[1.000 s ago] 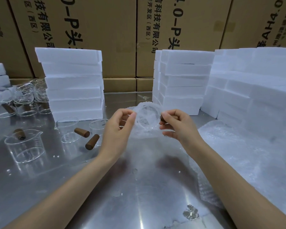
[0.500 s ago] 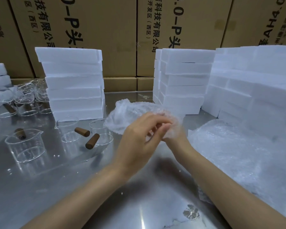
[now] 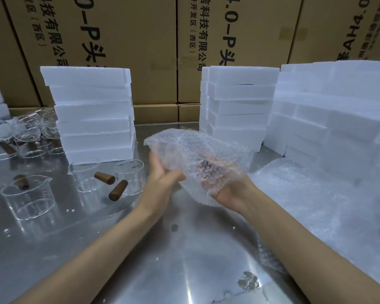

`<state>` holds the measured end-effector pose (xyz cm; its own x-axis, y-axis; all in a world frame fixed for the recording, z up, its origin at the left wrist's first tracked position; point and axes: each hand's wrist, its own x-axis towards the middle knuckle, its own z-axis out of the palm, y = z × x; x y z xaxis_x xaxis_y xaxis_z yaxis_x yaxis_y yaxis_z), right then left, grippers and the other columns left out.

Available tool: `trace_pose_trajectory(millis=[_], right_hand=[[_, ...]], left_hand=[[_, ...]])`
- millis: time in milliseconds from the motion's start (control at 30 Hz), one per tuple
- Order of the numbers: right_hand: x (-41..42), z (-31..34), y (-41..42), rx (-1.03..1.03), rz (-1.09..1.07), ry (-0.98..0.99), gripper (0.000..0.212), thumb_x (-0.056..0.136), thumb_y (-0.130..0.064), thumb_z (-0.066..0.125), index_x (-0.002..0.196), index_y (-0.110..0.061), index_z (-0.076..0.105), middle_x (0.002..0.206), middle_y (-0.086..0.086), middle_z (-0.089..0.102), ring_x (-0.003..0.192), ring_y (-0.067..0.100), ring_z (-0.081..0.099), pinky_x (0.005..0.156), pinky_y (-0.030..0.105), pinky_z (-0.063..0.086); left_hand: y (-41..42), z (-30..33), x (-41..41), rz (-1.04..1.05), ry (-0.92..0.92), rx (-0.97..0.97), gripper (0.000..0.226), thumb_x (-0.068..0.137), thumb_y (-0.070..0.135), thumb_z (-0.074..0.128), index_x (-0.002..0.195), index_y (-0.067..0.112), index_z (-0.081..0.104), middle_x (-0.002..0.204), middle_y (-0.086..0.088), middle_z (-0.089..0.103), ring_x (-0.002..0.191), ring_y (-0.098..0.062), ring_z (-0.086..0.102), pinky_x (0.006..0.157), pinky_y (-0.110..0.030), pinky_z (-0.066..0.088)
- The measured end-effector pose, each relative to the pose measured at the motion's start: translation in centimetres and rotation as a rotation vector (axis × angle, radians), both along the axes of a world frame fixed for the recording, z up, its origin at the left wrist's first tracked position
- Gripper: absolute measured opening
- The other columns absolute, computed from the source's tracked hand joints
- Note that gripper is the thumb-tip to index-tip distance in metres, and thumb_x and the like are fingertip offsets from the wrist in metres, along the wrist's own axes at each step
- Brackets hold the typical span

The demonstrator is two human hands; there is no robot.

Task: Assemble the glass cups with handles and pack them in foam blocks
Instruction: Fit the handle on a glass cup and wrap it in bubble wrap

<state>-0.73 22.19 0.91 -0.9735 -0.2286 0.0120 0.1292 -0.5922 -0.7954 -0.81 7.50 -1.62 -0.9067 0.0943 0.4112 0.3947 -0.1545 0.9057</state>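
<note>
Left hand: the left hand (image 3: pixel 162 176) is raised over the table, palm turned to the right, its thumb and fingers curled onto the left side of a bubble-wrap bundle (image 3: pixel 198 159).
Right hand: the right hand (image 3: pixel 226 187) cups the bundle from below, palm up, its fingers curled round it and seen only dimly through the plastic.
Bundle: held in the air between both hands, above the steel table (image 3: pixel 123 249); something dark shows faintly through the wrap, too blurred to name.
Glass cups: one clear cup with a brown handle (image 3: pixel 25 194) stands at the left; two more cups (image 3: pixel 110 177) with brown handles stand just left of the left hand; more glassware (image 3: pixel 29 134) is crowded at the far left.
Foam blocks: one stack (image 3: pixel 92 113) behind the cups, one (image 3: pixel 237 104) behind the bundle, a larger pile (image 3: pixel 333 115) at the right.
Bubble-wrap sheets: loose wrap (image 3: pixel 316 205) lies on the table at the right.
Background: cardboard boxes (image 3: pixel 127 40) with printed lettering.
</note>
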Motion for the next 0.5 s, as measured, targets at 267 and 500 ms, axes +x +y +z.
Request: trace_pose_trajectory(millis=[267, 500], right_hand=[[-0.3, 0.6, 0.1, 0.044, -0.156, 0.013, 0.022, 0.096, 0.0, 0.038, 0.081, -0.006, 0.054, 0.068, 0.008, 0.054, 0.057, 0.019, 0.055, 0.051, 0.024, 0.047], [-0.3, 0.4, 1.3, 0.21, -0.298, 0.089, 0.028, 0.095, 0.002, 0.041, 0.073, -0.012, 0.053, 0.053, -0.003, 0.056, 0.04, 0.006, 0.054, 0.038, 0.015, 0.041]], left_hand=[[0.1, -1.1, -1.3, -0.029, -0.235, -0.077, 0.082, 0.069, 0.005, 0.067, 0.142, 0.018, 0.032, 0.123, -0.006, 0.061, 0.099, -0.011, 0.063, 0.078, -0.02, 0.049], [-2.4, 0.3, -0.7, 0.531, 0.49, -0.719, 0.101, 0.075, 0.001, 0.071, 0.151, 0.013, 0.006, 0.151, 0.001, 0.01, 0.143, -0.01, 0.01, 0.116, -0.033, 0.022]])
